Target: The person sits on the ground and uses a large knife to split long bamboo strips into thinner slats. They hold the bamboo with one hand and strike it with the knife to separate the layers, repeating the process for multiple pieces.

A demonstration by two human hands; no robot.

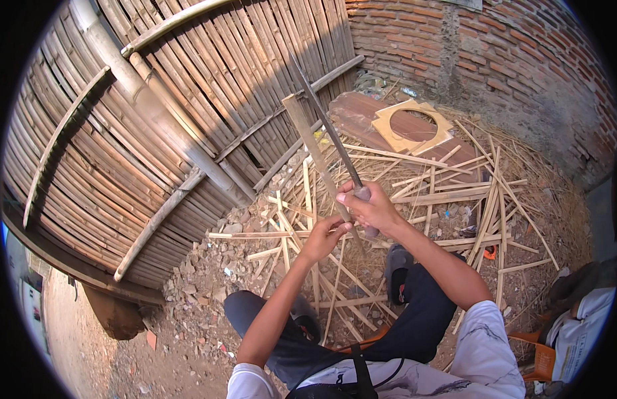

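My right hand (373, 207) is wrapped round the handle of a machete (332, 130), whose long, narrow dark blade points up and away to the left. Just left of the blade, a flat bamboo slat (308, 141) stands tilted almost parallel to it. Fingers of my left hand (326, 237) pinch this slat near its lower end. My right thumb lies against the slat too, just above the left hand. Whether the blade touches the slat, I cannot tell.
Many pale strips (455, 194) lie crisscrossed on the stony ground around my feet. Beyond them, a yellowish board with a round hole (381, 126) rests on a brown panel (354, 106). A bamboo wall (209, 86) rises at left, a brick wall (514, 60) at the back right.
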